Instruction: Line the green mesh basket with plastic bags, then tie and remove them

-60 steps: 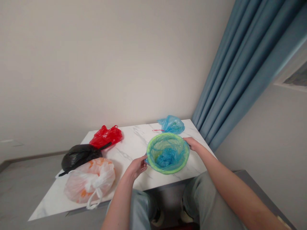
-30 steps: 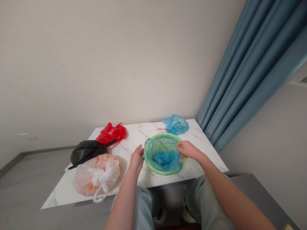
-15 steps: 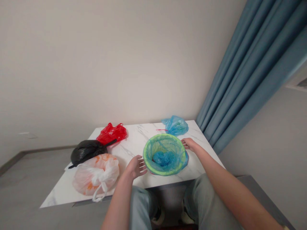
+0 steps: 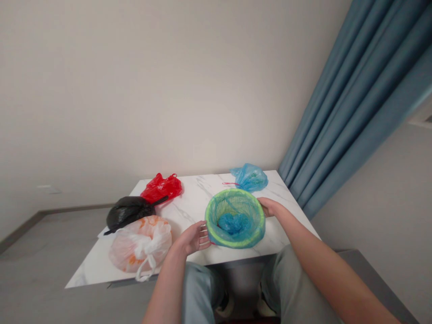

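Observation:
A green mesh wastebasket [image 4: 218,200] stands on the table close to my knees, its mouth facing up towards me. A translucent blue plastic bag lines it and folds over the rim, and crumpled blue plastic [image 4: 234,223] lies inside. My left hand [image 4: 195,238] holds the basket's left side, thumb near the rim and fingers slightly spread against the wall. On the opposite side my right hand [image 4: 268,207] grips the basket, its fingertips partly hidden behind the lined wall.
Left on the white marbled table [image 4: 195,191] lie a red plastic bag [image 4: 164,188], a black bag [image 4: 128,212] and a knotted white-orange bag [image 4: 141,245]. A tied blue bag [image 4: 251,177] sits at the back. Right of the table hangs a blue curtain [image 4: 324,117].
Both hands have closed in against the basket's sides. The blue liner fold that stuck out at the right now sits closer to the wall. The view has shifted slightly.

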Motion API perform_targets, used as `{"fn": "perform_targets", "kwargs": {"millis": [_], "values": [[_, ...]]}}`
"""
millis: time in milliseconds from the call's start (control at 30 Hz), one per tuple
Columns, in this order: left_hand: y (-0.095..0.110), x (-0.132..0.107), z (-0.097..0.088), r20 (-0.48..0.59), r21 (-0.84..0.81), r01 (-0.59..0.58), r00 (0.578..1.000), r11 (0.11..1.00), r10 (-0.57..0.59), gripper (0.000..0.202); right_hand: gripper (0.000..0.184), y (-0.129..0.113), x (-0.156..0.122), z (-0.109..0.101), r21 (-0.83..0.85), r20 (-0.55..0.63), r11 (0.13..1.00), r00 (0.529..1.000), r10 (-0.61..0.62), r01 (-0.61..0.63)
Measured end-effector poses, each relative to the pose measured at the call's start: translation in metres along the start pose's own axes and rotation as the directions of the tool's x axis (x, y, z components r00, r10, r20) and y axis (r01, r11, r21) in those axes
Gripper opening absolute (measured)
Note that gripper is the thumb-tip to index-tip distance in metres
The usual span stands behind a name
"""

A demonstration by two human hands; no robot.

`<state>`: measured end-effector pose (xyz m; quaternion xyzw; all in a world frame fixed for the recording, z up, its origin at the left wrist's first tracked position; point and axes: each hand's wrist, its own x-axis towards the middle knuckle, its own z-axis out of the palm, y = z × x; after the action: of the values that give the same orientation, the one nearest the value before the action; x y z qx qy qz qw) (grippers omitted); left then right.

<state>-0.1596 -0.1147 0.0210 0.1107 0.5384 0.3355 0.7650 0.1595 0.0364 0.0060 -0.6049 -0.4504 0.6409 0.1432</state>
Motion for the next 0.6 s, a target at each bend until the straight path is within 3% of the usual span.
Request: {"fn": "perform_targets", "kwargs": {"millis": [100,167,500,600], "values": [[-0.0006,0.0012,-0.0002,0.007,0.007,-0.015,1.0,1.0,0.015,0.019,0.025,-0.003,-0.0022,-0.0013,0.052,0.032,0.989,0.99,0.139,-0.141],[-0.0014,0.0034,-0.0012,-0.002,0.016,-0.031,1.0,0.999,0.031,0.018,0.026,-0.0047,-0.0034,-0.0023,0.083,0.058,0.981,0.984,0.169,-0.174],[-0.0004,0.0045,0.001,-0.082,0.024,-0.073,0.994,0.997,0.074,0.014,0.025,-0.0071,-0.0062,-0.003,0.211,0.147,0.96,0.977,0.154,-0.183],[0.0007,0.0032,0.0026,-0.093,0.016,-0.062,0.994,0.998,0.063,0.013,0.025,-0.0065,-0.0055,-0.0023,0.179,0.139,0.978,0.987,0.082,-0.106]]}}
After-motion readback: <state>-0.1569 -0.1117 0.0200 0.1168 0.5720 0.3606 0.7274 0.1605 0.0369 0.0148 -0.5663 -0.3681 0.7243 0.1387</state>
